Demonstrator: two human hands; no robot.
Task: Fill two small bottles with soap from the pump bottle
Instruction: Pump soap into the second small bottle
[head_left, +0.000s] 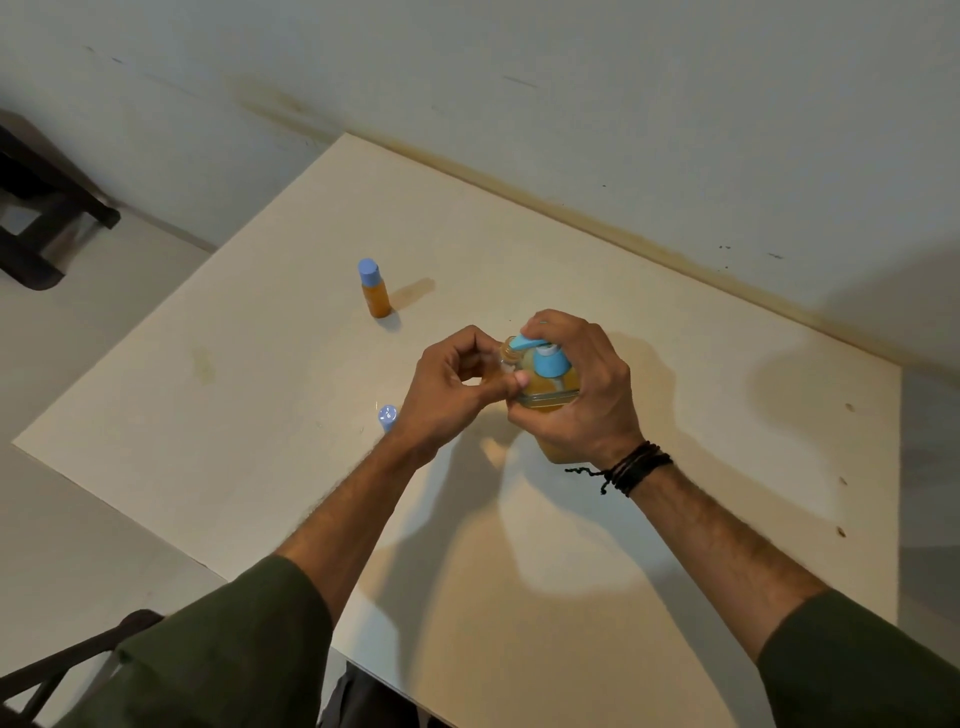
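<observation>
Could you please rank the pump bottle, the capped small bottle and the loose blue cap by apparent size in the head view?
1. pump bottle, partly hidden by the hands
2. capped small bottle, farther from the camera
3. loose blue cap, partly hidden by a wrist

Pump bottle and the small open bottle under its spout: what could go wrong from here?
1. The small open bottle has a narrow mouth under the pump spout; soap may miss and run over the left hand.
2. The right hand presses the pump bottle from above; it might tip.
3. The loose blue cap lies beside the left wrist and could be knocked away.
</observation>
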